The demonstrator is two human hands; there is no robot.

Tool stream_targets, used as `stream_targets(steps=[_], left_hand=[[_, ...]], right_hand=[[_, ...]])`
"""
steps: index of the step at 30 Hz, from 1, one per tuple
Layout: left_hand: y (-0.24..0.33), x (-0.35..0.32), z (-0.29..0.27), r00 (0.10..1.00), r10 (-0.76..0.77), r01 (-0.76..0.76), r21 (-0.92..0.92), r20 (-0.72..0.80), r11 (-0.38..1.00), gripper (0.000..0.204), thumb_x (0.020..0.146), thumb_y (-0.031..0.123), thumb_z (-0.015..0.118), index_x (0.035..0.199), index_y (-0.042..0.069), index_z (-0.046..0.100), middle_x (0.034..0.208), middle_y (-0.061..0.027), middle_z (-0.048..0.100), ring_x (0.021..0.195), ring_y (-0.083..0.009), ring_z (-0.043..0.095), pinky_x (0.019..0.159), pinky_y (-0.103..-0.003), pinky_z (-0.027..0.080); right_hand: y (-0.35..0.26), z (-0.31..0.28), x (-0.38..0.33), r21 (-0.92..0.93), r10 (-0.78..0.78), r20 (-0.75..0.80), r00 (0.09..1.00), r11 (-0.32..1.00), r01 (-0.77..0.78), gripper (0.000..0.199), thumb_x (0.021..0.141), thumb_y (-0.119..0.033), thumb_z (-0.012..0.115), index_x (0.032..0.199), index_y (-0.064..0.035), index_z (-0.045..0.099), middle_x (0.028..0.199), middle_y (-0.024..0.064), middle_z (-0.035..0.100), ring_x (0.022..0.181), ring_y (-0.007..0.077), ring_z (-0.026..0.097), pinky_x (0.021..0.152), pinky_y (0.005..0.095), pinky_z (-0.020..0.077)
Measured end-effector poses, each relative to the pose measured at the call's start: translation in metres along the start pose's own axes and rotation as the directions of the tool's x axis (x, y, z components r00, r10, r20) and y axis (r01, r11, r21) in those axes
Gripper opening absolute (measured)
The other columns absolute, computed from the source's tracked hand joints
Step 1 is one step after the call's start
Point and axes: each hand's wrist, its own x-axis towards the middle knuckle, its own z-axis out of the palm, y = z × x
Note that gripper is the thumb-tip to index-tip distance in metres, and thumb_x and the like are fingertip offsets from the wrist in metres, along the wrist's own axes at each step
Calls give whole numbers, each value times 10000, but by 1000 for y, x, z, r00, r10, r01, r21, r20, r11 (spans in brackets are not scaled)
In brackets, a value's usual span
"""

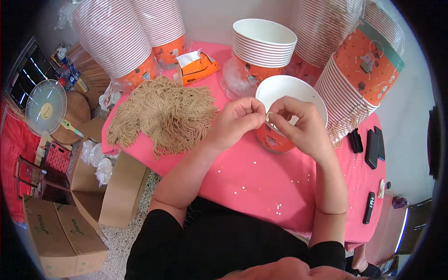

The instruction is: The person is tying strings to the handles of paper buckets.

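1. Left hand (237, 119) and right hand (301, 126) meet over the rim of a paper bucket (284, 91), which stands on the pink table (242, 177).
2. Both grips are pressed together, pinching a short tan string (267, 119). It runs between the two sets of fingertips, right at the bucket's near wall.
3. String's long axis looks roughly left-right between the grips, slightly slanted; too thin and too hidden to tell its ends.
4. The bucket lies just beyond and below both grips; the right hand overlaps it more and is nearer its wall, the left hand sits just off its left side.
5. String pile (163, 114): loose tan heap to the left of the left grip, near but apart. Left hand is the nearer one.
6. Bucket stack (263, 44) stands behind the grips; a tilted stack (359, 79) lies right of the right grip, its rims close to the bucket.
7. Tissue box (198, 67) is behind the pile, far left of the grips.
8. Small beads (278, 207) are scattered on the table below the grips, toward the person.
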Motion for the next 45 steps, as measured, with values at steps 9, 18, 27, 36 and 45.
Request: stream_targets(steps=[9, 18, 27, 36, 45], left_hand=[[-1, 3, -5, 994, -90, 104, -309, 60, 945, 93, 895, 144, 564, 906, 52, 561, 705, 48, 485, 614, -48, 393, 603, -203, 345], [-3, 2, -6, 995, -104, 99, -322, 3, 941, 103, 903, 155, 549, 909, 53, 554, 693, 47, 463, 609, -48, 367, 590, -202, 319], [-4, 1, -3, 998, -66, 61, -238, -14, 969, 89, 917, 117, 560, 941, 33, 571, 743, 40, 505, 652, -45, 413, 603, -198, 340], [0, 1, -1, 999, -49, 49, -183, 5, 982, 115, 909, 116, 582, 976, 23, 577, 782, 26, 533, 675, -53, 440, 612, -199, 361], [3, -1, -2, 998, -35, 31, -75, -51, 997, 170, 889, 46, 603, 1049, -3, 573, 882, -28, 618, 748, -85, 585, 671, -220, 483]], right_hand=[[-3, 5, 2, -47, -139, -130, 982, 990, 134, 127, 752, 17, 685, 843, -38, 616, 719, 57, 625, 626, 188, 603, 556, 311, 455], [-2, 4, 2, -319, -317, -51, 947, 904, 285, 134, 714, -24, 696, 833, -56, 645, 745, 66, 613, 672, 259, 601, 666, 357, 437], [-4, 4, 3, -361, -338, -65, 939, 885, 294, 156, 716, -22, 700, 863, -51, 658, 758, 57, 612, 692, 252, 604, 660, 361, 438], [0, 5, 3, -304, -269, -90, 959, 924, 231, 126, 729, -19, 693, 798, -49, 592, 720, 60, 604, 637, 249, 585, 652, 351, 434], [2, 3, 4, -279, -266, -144, 953, 935, 218, 128, 731, 9, 670, 799, -52, 581, 684, 42, 589, 551, 188, 548, 634, 322, 432]])
